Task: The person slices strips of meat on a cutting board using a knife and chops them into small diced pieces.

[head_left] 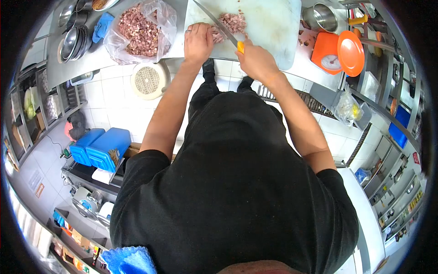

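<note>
My right hand [258, 59] is wrapped round the yellow handle of a knife [214, 19]. Its long blade slants up and left across diced pink meat [233, 22] on a white cutting board [271, 27]. Just left of the blade, my left hand [198, 42] rests on the board with its fingers together and curled. Pieces of meat show at the edge of those fingers; what lies under them is hidden. A clear plastic bag [168, 23] left of the board holds a heap of more diced meat [138, 34].
Right of the board stand a metal pot [320, 18] and an orange scale [325, 50] with an orange plate [351, 54]. A blue cloth [103, 27] and stacked metal bowls [73, 43] sit at the left. Below the counter is a round cream lid [148, 81].
</note>
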Motion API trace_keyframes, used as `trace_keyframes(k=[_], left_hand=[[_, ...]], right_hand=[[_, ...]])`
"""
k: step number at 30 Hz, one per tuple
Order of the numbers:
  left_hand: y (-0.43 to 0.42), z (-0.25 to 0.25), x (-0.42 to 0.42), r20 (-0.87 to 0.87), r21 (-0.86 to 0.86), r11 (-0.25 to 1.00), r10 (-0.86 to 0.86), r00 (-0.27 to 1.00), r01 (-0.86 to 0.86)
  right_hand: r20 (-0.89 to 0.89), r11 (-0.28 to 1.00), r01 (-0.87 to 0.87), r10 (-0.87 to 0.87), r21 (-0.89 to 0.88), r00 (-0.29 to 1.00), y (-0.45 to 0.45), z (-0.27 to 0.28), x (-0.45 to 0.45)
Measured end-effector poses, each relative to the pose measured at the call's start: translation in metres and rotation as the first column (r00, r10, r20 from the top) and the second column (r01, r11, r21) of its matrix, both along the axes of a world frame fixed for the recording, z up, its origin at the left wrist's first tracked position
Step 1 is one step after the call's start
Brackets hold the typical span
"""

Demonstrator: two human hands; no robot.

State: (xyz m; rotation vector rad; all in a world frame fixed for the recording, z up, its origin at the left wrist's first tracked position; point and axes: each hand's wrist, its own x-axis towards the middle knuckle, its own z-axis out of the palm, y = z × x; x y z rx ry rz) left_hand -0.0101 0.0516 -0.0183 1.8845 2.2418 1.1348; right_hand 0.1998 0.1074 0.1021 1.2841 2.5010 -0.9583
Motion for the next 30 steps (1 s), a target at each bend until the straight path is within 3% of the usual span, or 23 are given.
trace_keyframes(k=[11, 18, 27, 30], left_hand=[[0.002, -0.008, 0.003, -0.059, 0.029, 1.000, 0.013, 0.998, -0.011], [0.003, -0.014, 0.001, -0.038, 0.049, 0.999, 0.010, 0.999, -0.008], [-0.001, -0.007, 0.000, 0.028, -0.013, 1.000, 0.019, 0.999, -0.018], [-0.002, -0.011, -0.005, 0.099, 0.023, 1.000, 0.004, 0.995, -0.007]], right_hand=[[0.099, 1.000, -0.018, 0.018, 0.008, 0.995, -0.044, 0.012, 0.006], [0.042, 0.999, 0.030, -0.032, 0.036, 0.999, -0.038, -0.046, -0.015], [-0.059, 0.996, -0.017, 0.022, 0.091, 0.998, 0.014, -0.054, -0.065], [-0.079, 0.994, -0.043, 0.051, 0.097, 0.996, 0.015, -0.025, -0.047]])
